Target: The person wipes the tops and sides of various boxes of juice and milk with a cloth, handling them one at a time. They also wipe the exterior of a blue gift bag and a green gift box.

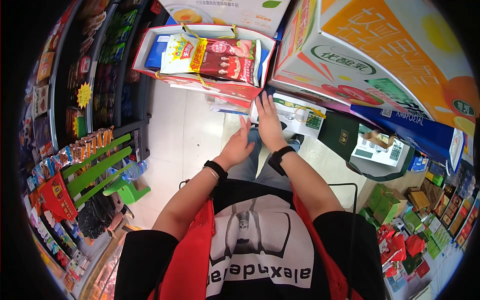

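My left hand (238, 146) reaches forward with its fingers stretched out, their tips just below a white-and-blue packet edge (227, 108) beside the red gift bag. My right hand (270, 125) lies flat, fingers extended, over the left end of a white box (305, 119) with a green label and a yellow cord. Its fingertips reach the lower right corner of the red gift bag (215, 88), which has yellow rope handles. On top of that bag lies a red-and-white snack package (231, 61). Neither hand has anything between its fingers.
Large drink cartons (345, 60) rise at the right. Beside them stands a dark green bag (337, 134). Snack shelves (107, 65) line the left, with a green stool (127, 189) below. Colourful boxes (390, 202) fill the lower right.
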Tool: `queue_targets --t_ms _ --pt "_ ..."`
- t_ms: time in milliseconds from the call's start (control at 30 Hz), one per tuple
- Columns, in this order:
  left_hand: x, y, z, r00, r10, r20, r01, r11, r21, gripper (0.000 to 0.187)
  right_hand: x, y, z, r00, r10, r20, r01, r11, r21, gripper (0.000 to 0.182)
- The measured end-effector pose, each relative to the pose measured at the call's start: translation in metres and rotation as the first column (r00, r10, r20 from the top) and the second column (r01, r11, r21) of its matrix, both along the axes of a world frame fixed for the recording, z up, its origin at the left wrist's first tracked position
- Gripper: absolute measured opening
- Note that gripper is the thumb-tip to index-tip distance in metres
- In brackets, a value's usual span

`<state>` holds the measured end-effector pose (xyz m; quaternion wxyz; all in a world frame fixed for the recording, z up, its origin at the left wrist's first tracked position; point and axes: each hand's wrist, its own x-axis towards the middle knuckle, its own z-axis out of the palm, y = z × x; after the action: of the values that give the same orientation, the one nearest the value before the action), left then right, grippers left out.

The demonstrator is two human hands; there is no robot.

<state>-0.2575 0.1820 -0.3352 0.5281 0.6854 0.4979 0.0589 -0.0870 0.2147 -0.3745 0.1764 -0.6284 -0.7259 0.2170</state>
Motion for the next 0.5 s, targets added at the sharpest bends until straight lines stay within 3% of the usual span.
queue_targets --t_ms 67,100,167,233,500 --pt "-0.004 0.0 -0.007 0.998 -0.057 -0.006 0.057 0.993 0.107 0.109 0.015 -0.015 0.006 0.996 0.093 0.019 -0.092 0.996 -0.015 0.065" --pt "-0.004 0.001 -0.005 0.998 -0.063 -0.006 0.063 0.992 0.108 0.109 0.024 -0.024 0.009 0.982 0.188 0.034 -0.186 0.982 -0.034 0.065" --pt "-0.003 0.004 0.0 0.994 -0.106 -0.034 0.109 0.991 0.081 0.111 0.041 -0.042 0.015 0.978 0.203 0.037 -0.202 0.978 -0.043 0.065" --pt "-0.004 0.006 0.0 0.99 -0.134 -0.053 0.138 0.987 0.086 0.111 0.062 -0.062 0.016 0.951 0.263 0.164 -0.253 0.964 -0.081 0.065" --pt "-0.007 0.013 0.006 0.97 -0.228 -0.081 0.236 0.966 0.103 0.109 0.124 -0.124 0.017 0.935 -0.004 0.354 0.101 0.961 -0.258 0.066"
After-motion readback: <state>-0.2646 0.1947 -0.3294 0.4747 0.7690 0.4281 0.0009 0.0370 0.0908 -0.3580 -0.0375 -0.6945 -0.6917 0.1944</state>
